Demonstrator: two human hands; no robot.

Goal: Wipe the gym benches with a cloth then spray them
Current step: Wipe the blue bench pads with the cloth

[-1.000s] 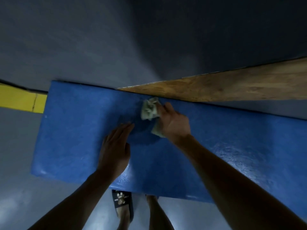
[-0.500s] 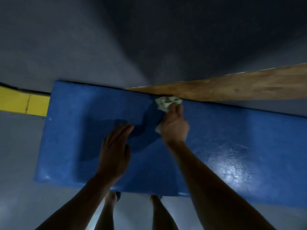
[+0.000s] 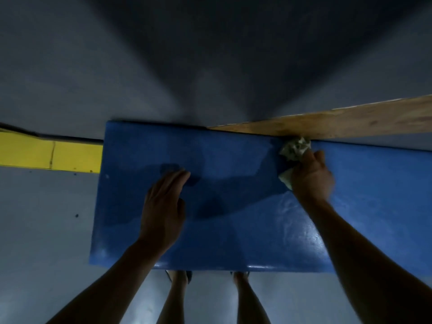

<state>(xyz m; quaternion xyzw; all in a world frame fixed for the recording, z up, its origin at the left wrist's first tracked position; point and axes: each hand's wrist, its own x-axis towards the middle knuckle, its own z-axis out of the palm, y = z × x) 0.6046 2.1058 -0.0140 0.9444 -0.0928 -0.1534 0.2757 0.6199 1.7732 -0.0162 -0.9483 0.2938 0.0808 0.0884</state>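
Since the earlier frames, the right hand [image 3: 311, 176] has slid the cloth [image 3: 295, 148] further right along the far edge of the blue bench [image 3: 233, 230], touching the wooden plank [image 3: 350, 125]. Its fingers are curled round the crumpled, pale cloth. The left hand [image 3: 163, 213] lies flat with straight fingers on the pad, holding nothing, probably to support the body. The bench surface looks glossy, with reflections near the right forearm.
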